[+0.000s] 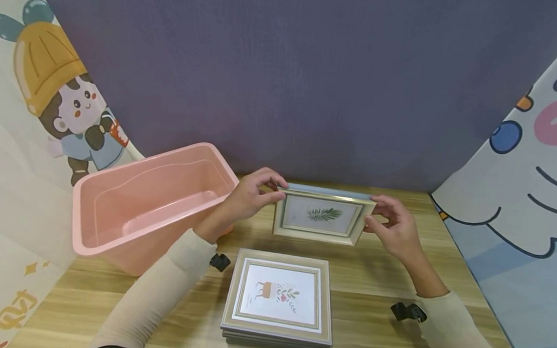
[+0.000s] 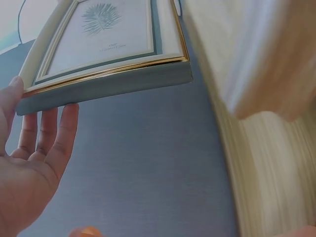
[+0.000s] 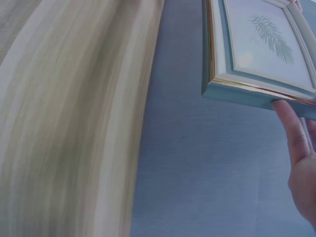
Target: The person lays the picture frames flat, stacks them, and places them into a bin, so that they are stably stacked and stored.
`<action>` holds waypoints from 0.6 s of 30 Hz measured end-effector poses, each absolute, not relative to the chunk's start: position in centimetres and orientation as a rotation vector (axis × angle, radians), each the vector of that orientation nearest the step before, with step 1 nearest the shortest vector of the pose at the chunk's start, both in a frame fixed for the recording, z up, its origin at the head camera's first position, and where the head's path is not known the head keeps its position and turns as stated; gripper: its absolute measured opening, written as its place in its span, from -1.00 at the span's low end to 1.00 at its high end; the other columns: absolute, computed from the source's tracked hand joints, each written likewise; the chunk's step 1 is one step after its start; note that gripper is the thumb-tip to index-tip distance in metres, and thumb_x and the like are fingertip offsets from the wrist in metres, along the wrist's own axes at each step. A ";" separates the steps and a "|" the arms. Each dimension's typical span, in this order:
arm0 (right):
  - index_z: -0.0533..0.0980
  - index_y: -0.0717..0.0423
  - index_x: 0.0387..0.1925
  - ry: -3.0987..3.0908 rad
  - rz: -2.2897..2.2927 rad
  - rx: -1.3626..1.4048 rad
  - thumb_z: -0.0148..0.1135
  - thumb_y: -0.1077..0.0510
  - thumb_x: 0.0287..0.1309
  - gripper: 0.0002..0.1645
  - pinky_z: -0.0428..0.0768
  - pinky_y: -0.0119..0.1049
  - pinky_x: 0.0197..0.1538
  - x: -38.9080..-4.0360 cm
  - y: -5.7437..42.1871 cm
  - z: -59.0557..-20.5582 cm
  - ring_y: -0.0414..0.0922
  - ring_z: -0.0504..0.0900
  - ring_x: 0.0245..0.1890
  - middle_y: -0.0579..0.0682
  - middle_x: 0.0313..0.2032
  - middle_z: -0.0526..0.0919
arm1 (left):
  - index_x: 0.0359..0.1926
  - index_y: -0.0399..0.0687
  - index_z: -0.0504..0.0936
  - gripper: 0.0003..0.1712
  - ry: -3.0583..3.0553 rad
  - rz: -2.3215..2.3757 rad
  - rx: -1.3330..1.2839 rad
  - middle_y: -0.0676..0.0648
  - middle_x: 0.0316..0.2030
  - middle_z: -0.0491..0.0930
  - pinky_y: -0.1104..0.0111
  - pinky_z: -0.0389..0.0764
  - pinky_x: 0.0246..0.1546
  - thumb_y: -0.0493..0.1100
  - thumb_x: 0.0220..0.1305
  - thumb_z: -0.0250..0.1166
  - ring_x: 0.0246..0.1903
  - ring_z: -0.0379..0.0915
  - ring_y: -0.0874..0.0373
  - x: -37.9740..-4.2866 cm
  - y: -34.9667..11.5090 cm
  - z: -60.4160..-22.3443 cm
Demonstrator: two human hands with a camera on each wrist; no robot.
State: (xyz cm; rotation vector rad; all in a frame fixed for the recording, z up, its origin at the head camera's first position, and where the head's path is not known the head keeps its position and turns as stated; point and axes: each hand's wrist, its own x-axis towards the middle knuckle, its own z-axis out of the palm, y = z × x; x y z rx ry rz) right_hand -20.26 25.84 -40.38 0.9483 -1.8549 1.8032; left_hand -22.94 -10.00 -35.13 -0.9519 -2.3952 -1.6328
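Note:
Both hands hold up a cream picture frame (image 1: pixel 322 215) with a gold edge and a green leaf print, tilted above the table. My left hand (image 1: pixel 251 194) grips its upper left corner, thumb on the front. At the opposite end my right hand (image 1: pixel 395 227) pinches the right edge. In the left wrist view, the left hand's fingers (image 2: pixel 63 133) reach under the grey side of the frame (image 2: pixel 111 89). The right wrist view shows the right hand (image 3: pixel 302 168) at the frame's edge. Nearer lies a stack of picture frames (image 1: pixel 279 295), its top one showing a plant print.
A pink plastic bin (image 1: pixel 154 199) stands on the left of the wood-grain table (image 1: pixel 370 315), behind the left forearm. A dark blue-grey panel (image 1: pixel 293 80) rises at the back. Cartoon-printed sheets (image 1: pixel 510 170) flank both sides.

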 end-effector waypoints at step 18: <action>0.39 0.41 0.27 -2.005 1.834 0.929 0.14 0.66 0.14 -0.37 0.73 -0.27 -0.51 -19.3 25.3 -38.4 -0.27 0.75 -0.27 -0.14 -0.14 0.71 | -0.04 -0.12 0.69 -0.81 -2.384 -1.693 -0.748 -0.11 -0.14 0.64 0.27 0.76 -0.32 -0.20 0.36 0.36 -0.29 0.65 0.07 -21.0 -11.0 -32.9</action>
